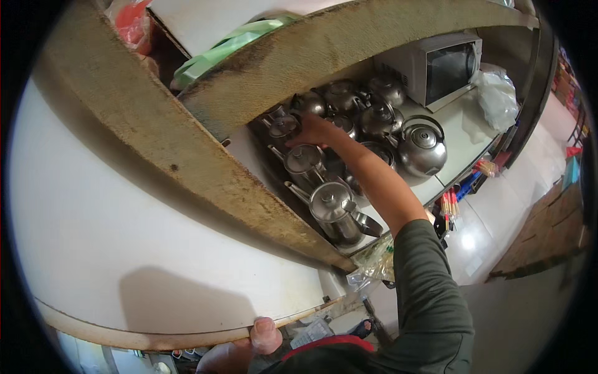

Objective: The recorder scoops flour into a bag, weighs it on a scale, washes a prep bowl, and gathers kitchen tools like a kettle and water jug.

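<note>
My right hand [312,132] reaches deep in among stainless steel pots and kettles on a white-topped shelf. It is beside a small lidded pot [283,126] at the back left; whether the fingers grip it is hidden. Nearer along the shelf's left side stand a spouted, lidded pot [304,160] and a taller teapot [331,205]. Right of my forearm sits a round kettle [423,147] with an arched handle, and several more kettles [380,117] crowd behind. My left hand [266,335] is at the rim of a white counter [187,262], thumb on top, fingers hidden.
Worn beams [224,173] frame the shelf opening on the left and above. A white microwave [432,70] and a clear plastic bag [497,100] stand at the far right. Red-and-yellow packets [449,205] hang along the front edge. Another plastic bag [373,266] lies below the teapot.
</note>
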The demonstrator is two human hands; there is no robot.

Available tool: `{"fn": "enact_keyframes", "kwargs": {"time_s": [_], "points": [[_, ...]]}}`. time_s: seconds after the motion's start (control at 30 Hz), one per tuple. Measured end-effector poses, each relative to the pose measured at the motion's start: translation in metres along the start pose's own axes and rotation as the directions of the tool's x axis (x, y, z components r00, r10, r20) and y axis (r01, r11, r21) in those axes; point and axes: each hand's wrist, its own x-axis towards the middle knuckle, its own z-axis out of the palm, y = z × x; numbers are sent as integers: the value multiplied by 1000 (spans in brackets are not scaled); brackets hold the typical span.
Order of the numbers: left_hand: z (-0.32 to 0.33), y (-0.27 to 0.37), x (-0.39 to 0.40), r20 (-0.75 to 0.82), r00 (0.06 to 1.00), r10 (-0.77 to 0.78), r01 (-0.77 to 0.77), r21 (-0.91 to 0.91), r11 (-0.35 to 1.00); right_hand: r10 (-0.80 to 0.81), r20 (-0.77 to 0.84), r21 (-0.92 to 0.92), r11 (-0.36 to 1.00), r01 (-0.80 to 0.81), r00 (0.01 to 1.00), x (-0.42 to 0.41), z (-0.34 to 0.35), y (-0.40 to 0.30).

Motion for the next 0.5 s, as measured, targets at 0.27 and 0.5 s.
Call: {"fn": "enact_keyframes", "kwargs": {"time_s": [0.27,0.5], "points": [[14,-7,5,29,999,25,-25,-26,999,517,373,50,818,-573,770,12,21,108],[19,-7,8,66,998,22,-21,-21,1000,-106,256,42,994,99,961,0,19,109]]}}
